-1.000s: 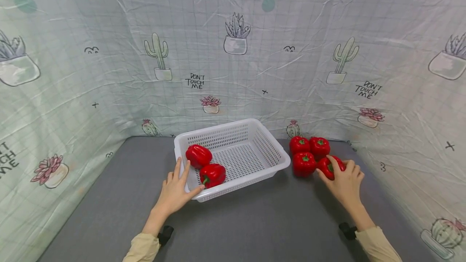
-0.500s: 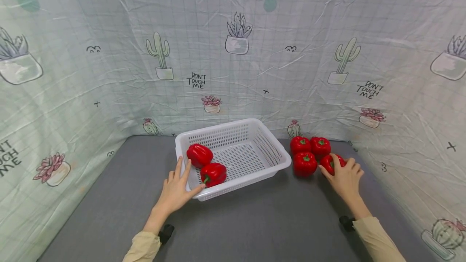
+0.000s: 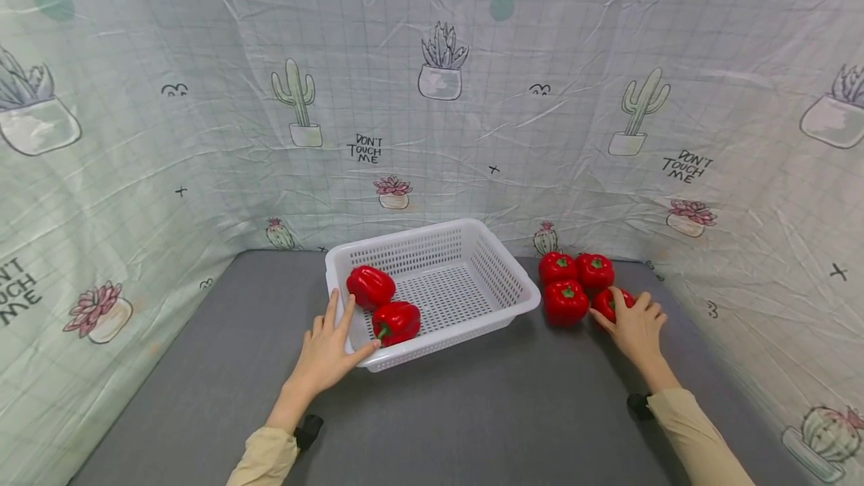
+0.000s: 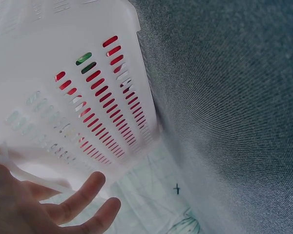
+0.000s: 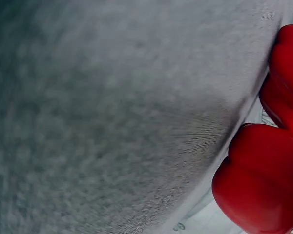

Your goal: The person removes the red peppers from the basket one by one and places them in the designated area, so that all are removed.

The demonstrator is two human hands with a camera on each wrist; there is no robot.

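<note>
A white perforated plastic basket stands in the middle, with two red bell peppers at its left end: one farther back, one in front. My left hand rests on its left corner, fingers spread along the side rim and thumb on the front rim. In the left wrist view, two fingers extend beside the basket wall. My right hand holds a red bell pepper between thumb and fingers, partly hiding it. Three more bell peppers stand right beside it.
A grey tabletop lies under everything. Behind and at both sides hangs a cactus-print cloth, close behind the basket and peppers. In the right wrist view, red bell peppers fill the right edge.
My right hand has shifted slightly left and away from me at the bell pepper, which now sits a little further left. My left hand has stayed on the basket rim.
</note>
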